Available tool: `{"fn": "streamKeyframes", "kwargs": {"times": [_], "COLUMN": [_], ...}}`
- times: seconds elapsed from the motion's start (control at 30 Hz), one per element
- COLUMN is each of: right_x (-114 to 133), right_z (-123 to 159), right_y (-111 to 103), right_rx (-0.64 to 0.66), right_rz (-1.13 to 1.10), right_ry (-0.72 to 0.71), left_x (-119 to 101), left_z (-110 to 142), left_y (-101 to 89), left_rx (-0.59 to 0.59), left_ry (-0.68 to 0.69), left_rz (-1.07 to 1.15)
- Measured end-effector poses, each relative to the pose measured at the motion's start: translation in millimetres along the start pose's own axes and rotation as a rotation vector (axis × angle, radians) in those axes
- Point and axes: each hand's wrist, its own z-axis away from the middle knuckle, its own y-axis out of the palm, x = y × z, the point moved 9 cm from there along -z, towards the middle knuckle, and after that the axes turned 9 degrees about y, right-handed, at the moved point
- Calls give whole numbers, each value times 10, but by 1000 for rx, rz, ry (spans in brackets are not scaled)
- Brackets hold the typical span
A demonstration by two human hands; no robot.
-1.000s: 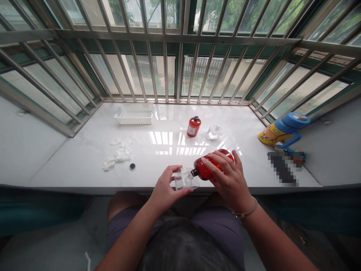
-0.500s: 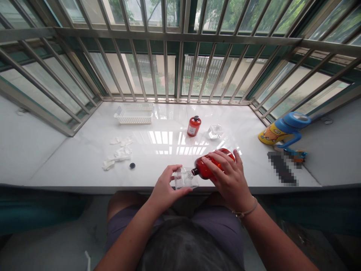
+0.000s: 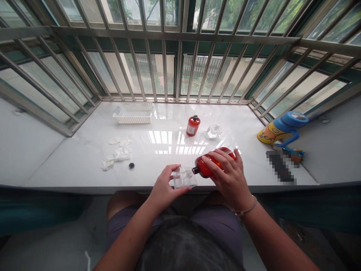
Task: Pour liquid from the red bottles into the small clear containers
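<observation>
Between the thumb and fingers of my left hand (image 3: 165, 186) is a small clear glass bottle (image 3: 184, 177), tilted with its neck facing right. My right hand (image 3: 231, 178) wraps over a large red bottle (image 3: 205, 166) that is tipped nearly on its side. Its uncapped black-looking mouth points left, right beside the neck of the clear bottle. I cannot make out whether any liquid is passing between them. A round black cap (image 3: 131, 165) lies on the counter to the left of my left hand.
A smaller capped red bottle (image 3: 193, 126) and a clear glass container (image 3: 214, 131) stand farther back. White crumpled gloves (image 3: 120, 153) and a white basket (image 3: 134, 114) are at left. A blue and yellow flask (image 3: 278, 130) and a blurred dark object (image 3: 280, 167) are at right.
The clear bottle in my left hand has shifted very slightly left, leaving its neck a little farther from the red bottle's mouth. My right hand keeps its hold.
</observation>
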Motion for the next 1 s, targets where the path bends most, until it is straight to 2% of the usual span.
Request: {"fn": "streamKeyframes", "kwargs": {"times": [1.0], "right_x": [-48], "right_z": [6], "right_y": [14], "right_rx": [5], "right_rz": [33], "right_ry": [-3], "left_x": [61], "left_z": [-6], "left_y": [-11], "left_rx": [0], "left_ry": [4], "left_rz": [-63]}}
